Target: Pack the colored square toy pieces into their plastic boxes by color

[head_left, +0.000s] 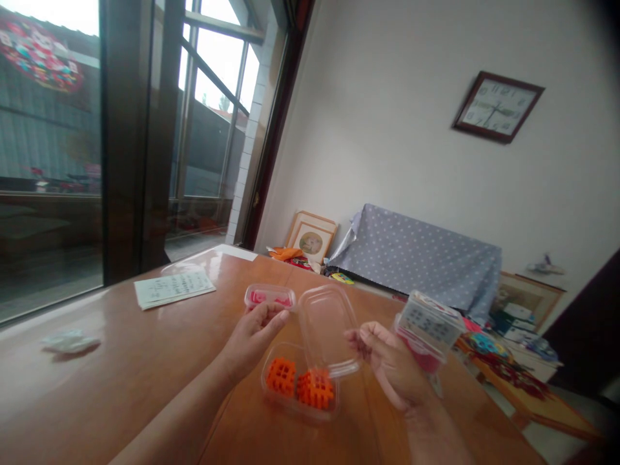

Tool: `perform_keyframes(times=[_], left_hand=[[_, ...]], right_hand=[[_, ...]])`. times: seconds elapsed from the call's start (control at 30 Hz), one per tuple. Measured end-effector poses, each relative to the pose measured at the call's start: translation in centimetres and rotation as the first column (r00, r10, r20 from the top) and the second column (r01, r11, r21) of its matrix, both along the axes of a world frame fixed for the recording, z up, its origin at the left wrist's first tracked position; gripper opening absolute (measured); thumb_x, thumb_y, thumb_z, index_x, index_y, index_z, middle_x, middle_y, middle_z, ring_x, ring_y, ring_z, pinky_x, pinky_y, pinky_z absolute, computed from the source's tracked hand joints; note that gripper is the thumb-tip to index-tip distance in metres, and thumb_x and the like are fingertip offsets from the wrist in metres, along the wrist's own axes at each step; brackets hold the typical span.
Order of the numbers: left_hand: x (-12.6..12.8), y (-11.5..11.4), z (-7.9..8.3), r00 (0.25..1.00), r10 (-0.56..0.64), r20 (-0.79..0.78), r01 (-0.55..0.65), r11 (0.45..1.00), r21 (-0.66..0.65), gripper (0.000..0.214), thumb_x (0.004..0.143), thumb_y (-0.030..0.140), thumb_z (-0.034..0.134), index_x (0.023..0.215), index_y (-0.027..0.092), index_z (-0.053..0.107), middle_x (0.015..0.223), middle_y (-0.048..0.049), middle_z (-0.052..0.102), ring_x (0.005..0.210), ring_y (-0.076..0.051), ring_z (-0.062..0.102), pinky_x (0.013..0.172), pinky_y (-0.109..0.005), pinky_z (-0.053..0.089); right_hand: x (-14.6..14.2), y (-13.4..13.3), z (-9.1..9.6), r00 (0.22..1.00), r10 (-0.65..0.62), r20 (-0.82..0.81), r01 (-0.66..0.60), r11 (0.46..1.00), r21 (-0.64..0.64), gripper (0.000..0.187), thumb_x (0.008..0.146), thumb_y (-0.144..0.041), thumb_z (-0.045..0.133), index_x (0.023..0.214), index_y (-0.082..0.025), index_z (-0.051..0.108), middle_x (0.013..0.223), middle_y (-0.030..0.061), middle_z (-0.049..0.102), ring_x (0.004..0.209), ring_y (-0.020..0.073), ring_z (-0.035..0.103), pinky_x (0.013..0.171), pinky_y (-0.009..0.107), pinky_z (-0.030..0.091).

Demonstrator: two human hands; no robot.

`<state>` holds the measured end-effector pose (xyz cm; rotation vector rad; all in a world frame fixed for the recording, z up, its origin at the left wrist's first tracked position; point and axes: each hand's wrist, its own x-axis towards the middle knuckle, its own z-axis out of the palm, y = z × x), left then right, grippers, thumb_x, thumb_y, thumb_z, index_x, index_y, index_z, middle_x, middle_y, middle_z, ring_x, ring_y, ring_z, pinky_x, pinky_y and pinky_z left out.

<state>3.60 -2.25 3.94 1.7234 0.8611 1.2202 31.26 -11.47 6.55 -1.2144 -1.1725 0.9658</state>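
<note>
A clear plastic lid (329,326) is tilted up above the table. My right hand (387,361) pinches its right edge. My left hand (256,336) is left of the lid with its fingers curled in against the thumb; whether anything is between them is hidden. Below the lid, a clear tub (303,410) holds an orange lattice block (281,376) and a second orange lattice block (316,389). Just behind my left fingers, a small clear container (270,289) with pink pieces in it rests on the table.
Right of my right hand are stacked clear boxes (429,326) with pink contents. Papers with handwriting (174,287) and a crumpled plastic packet (70,342) lie on the left of the wooden table (159,361). Beyond it stands something under a grey dotted cloth (421,248).
</note>
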Motion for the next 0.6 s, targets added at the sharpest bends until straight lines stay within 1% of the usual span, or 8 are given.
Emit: perform_keyframes(times=[0.1, 0.17, 0.2, 0.3, 0.37, 0.47, 0.53, 0.6], left_hand=[[-0.1, -0.8, 0.8, 0.990, -0.119, 0.070, 0.124, 0.990, -0.064, 0.045, 0.091, 0.056, 0.058, 0.108, 0.016, 0.066, 0.099, -0.0068, 0.069, 0.085, -0.018, 0.059, 0.077, -0.029, 0.049], [0.1, -1.1, 0.8, 0.980, -0.182, 0.084, 0.191, 0.975, -0.113, 0.042, 0.088, 0.056, 0.062, 0.102, 0.016, 0.065, 0.091, -0.0046, 0.068, 0.078, -0.016, 0.057, 0.069, -0.026, 0.046], [0.3, -1.1, 0.5, 0.979, -0.190, 0.079, 0.200, 0.971, -0.133, 0.040, 0.087, 0.055, 0.063, 0.097, 0.016, 0.064, 0.086, -0.0033, 0.067, 0.073, -0.015, 0.056, 0.065, -0.025, 0.044], [1.0, -0.7, -0.6, 0.991, -0.118, 0.067, 0.128, 0.979, -0.161, 0.036, 0.086, 0.054, 0.062, 0.083, 0.018, 0.058, 0.073, 0.0004, 0.062, 0.060, -0.011, 0.049, 0.057, -0.022, 0.038], [1.4, -0.2, -1.4, 0.994, -0.048, 0.093, 0.063, 0.984, -0.167, 0.035, 0.088, 0.053, 0.060, 0.081, 0.019, 0.054, 0.070, 0.0021, 0.061, 0.054, -0.009, 0.044, 0.054, -0.022, 0.036], [1.9, 0.1, -2.0, 0.990, 0.018, 0.139, 0.008, 0.982, -0.188, 0.031, 0.089, 0.050, 0.057, 0.083, 0.020, 0.050, 0.069, 0.0042, 0.059, 0.050, -0.008, 0.042, 0.051, -0.021, 0.035], [1.8, -0.2, -1.9, 0.992, 0.016, 0.123, 0.010, 0.978, -0.209, 0.029, 0.089, 0.049, 0.057, 0.085, 0.021, 0.049, 0.068, 0.0052, 0.058, 0.048, -0.008, 0.043, 0.050, -0.021, 0.036], [1.6, -0.6, -1.6, 0.998, -0.043, 0.052, 0.054, 0.973, -0.224, 0.031, 0.089, 0.051, 0.058, 0.086, 0.021, 0.050, 0.069, 0.0047, 0.060, 0.050, -0.009, 0.048, 0.052, -0.022, 0.038]], right_hand=[[-0.8, -0.7, 0.0, 0.987, 0.124, -0.105, -0.134, 0.986, -0.100, 0.031, 0.082, -0.049, 0.073, 0.086, -0.022, 0.060, 0.101, 0.0085, 0.076, 0.087, 0.0204, 0.067, 0.077, 0.031, 0.047], [-1.3, -0.7, -0.4, 0.977, 0.163, -0.137, -0.183, 0.972, -0.147, 0.031, 0.080, -0.047, 0.076, 0.085, -0.021, 0.060, 0.096, 0.0076, 0.076, 0.082, 0.0186, 0.066, 0.074, 0.029, 0.046], [-1.5, -0.7, -0.8, 0.976, 0.161, -0.147, -0.185, 0.969, -0.166, 0.032, 0.079, -0.048, 0.076, 0.085, -0.021, 0.060, 0.094, 0.0072, 0.076, 0.080, 0.0182, 0.066, 0.073, 0.029, 0.046], [-2.1, -0.6, -2.0, 0.984, 0.073, -0.161, -0.102, 0.979, -0.179, 0.037, 0.081, -0.054, 0.074, 0.090, -0.021, 0.062, 0.091, 0.0065, 0.076, 0.078, 0.0182, 0.067, 0.070, 0.028, 0.046], [-2.4, -0.7, -2.8, 0.983, 0.021, -0.182, -0.049, 0.987, -0.150, 0.040, 0.084, -0.057, 0.071, 0.099, -0.021, 0.063, 0.093, 0.0068, 0.076, 0.078, 0.0182, 0.066, 0.069, 0.028, 0.046], [-2.9, -1.0, -4.3, 0.982, -0.008, -0.189, -0.008, 0.996, -0.084, 0.040, 0.083, -0.051, 0.074, 0.108, -0.022, 0.062, 0.097, 0.0063, 0.074, 0.077, 0.0178, 0.065, 0.068, 0.028, 0.046], [-3.1, -1.0, -5.3, 0.984, -0.059, -0.167, 0.051, 0.998, -0.047, 0.039, 0.080, -0.046, 0.076, 0.107, -0.021, 0.064, 0.093, 0.0045, 0.073, 0.076, 0.0173, 0.064, 0.068, 0.028, 0.047], [-3.0, -0.8, -6.2, 0.981, -0.122, -0.150, 0.119, 0.992, -0.032, 0.037, 0.078, -0.045, 0.076, 0.104, -0.021, 0.066, 0.087, 0.0027, 0.071, 0.072, 0.0166, 0.063, 0.067, 0.027, 0.047]])
